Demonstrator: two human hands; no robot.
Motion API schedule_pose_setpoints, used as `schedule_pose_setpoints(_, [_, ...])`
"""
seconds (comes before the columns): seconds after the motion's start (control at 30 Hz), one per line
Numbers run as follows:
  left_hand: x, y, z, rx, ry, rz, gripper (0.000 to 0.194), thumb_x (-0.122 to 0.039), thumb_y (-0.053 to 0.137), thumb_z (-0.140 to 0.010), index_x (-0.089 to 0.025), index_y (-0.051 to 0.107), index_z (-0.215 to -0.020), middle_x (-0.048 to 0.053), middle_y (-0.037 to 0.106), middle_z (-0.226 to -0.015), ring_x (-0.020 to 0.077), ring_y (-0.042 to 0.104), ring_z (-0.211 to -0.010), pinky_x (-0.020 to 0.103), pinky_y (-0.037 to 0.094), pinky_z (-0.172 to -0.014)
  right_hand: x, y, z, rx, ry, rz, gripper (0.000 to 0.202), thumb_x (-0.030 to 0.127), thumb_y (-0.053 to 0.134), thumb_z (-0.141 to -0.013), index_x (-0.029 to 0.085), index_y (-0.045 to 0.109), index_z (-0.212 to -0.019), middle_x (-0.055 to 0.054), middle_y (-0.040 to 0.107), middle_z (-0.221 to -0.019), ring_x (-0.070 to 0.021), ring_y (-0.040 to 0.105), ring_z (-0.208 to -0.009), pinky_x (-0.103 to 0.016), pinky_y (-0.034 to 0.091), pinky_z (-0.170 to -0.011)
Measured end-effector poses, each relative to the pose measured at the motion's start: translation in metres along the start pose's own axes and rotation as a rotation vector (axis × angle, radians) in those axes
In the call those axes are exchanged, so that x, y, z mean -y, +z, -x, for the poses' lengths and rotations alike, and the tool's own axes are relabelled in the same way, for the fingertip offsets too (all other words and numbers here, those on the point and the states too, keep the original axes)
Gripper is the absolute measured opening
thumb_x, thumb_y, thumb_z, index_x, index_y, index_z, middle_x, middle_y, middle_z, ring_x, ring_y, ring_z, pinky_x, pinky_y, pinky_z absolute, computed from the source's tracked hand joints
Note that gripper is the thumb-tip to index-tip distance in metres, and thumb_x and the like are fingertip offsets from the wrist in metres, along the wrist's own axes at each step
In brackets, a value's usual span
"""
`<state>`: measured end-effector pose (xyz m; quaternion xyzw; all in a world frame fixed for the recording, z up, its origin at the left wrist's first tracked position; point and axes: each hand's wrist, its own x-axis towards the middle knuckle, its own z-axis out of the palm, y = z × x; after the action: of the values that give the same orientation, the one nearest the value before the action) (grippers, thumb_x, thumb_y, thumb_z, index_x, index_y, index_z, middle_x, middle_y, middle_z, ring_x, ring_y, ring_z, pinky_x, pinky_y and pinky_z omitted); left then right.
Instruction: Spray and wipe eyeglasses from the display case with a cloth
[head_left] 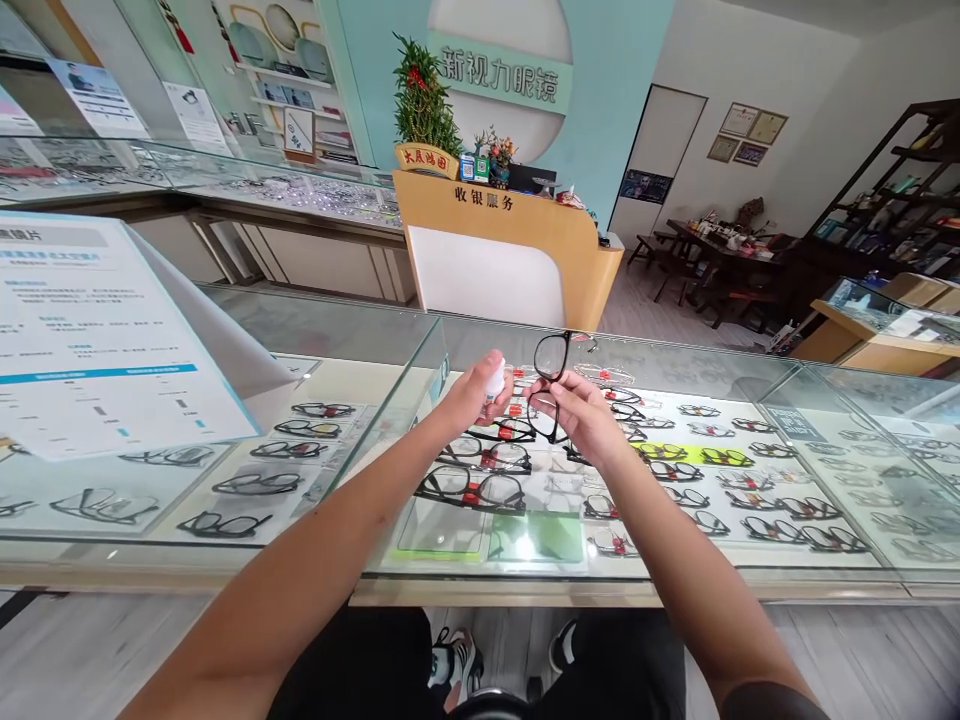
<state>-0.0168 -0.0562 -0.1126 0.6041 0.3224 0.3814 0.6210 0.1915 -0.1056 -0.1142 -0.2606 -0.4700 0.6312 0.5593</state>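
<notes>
Currently, through the head view, I have both bare hands out over a glass display counter [517, 592]. My left hand [474, 392] has its fingers wrapped around a small white bottle [496, 380], the thumb up by its top; how hard it presses I can't tell from this far off. Just to the right of it, my right hand [589, 412] pinches a pair of black-framed glasses [551, 357] near the bridge, thumb and fingers clamped together on the frame. I see the glasses held on end above the counter, one lens over the other, close to the bottle but apart from it. Below my hands, rows of display eyeglasses [478, 490] lie under the glass, many with red tags, and a green pad [536, 538] sits near the front edge. Off to my left, a large printed sign [97, 340] leans over the counter. Past the counter I make out a wooden reception desk [487, 270] with a leafy plant [424, 105] on top, and, farther right, a dark wooden table [720, 245] crowded with small things I can't make out.
</notes>
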Motion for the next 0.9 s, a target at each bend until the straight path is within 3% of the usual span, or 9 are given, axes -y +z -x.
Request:
schedule_pose_setpoints(0.33, [0.0, 0.004, 0.003, -0.086, -0.005, -0.171, 0.074, -0.084, 0.043, -0.096, -0.022, 0.049, -0.057, 0.001, 0.042, -0.047, 0.0096, 0.035, -0.042, 0.024, 0.027, -0.043, -0.008, 0.007, 0.004, 0.098, 0.08, -0.003, 0.036, 0.048, 0.097, -0.08, 0.025, 0.072, -0.09, -0.004, 0.082, -0.095, -0.0253, 0.08, -0.1, -0.047, 0.061, -0.109])
schedule_pose_setpoints(0.5, [0.002, 0.003, 0.001, -0.101, -0.001, -0.166, 0.075, -0.086, 0.039, -0.096, -0.022, 0.049, -0.059, 0.001, 0.047, -0.05, 0.0096, 0.035, -0.042, 0.024, 0.026, -0.043, -0.006, 0.008, 0.005, 0.11, 0.09, 0.004, 0.037, 0.05, 0.096, -0.08, 0.025, 0.072, -0.092, -0.004, 0.082, -0.095, -0.0264, 0.081, -0.103, -0.048, 0.061, -0.11])
schedule_pose_setpoints(0.7, [-0.002, 0.008, 0.005, -0.027, 0.051, -0.232, 0.078, -0.091, 0.036, -0.094, -0.024, 0.046, -0.056, 0.0, 0.037, -0.045, 0.0123, 0.034, -0.044, 0.028, 0.025, -0.045, -0.001, 0.007, 0.002, 0.057, 0.064, -0.072, 0.036, 0.046, 0.096, -0.079, 0.024, 0.071, -0.09, -0.006, 0.083, -0.099, -0.0277, 0.08, -0.114, -0.047, 0.062, -0.112])
schedule_pose_setpoints(0.9, [-0.003, 0.019, 0.014, 0.064, 0.13, -0.39, 0.078, -0.086, 0.044, -0.096, -0.022, 0.045, -0.051, 0.002, 0.041, -0.047, 0.0136, 0.038, -0.048, 0.033, 0.03, -0.054, 0.004, 0.004, -0.002, -0.04, 0.005, -0.137, 0.038, 0.047, 0.097, -0.077, 0.025, 0.068, -0.087, -0.007, 0.083, -0.102, -0.0288, 0.08, -0.116, -0.046, 0.063, -0.112])
